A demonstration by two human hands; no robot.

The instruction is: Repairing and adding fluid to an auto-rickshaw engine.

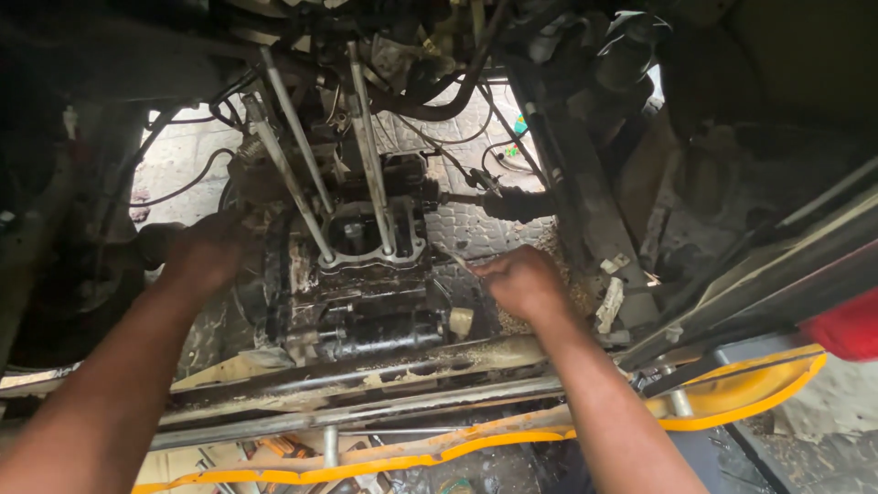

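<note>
Greasy engine block (366, 293), studs bare: my left hand (206, 252) grips its side, my right hand (521, 279) pinches a thin tool (450, 257); next I judge careful scraping.

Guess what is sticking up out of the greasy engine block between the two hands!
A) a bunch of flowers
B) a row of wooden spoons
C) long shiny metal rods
C: several long metal rods rise from the engine block, which sits between the left hand and the right hand; no flowers or spoons show.
</note>
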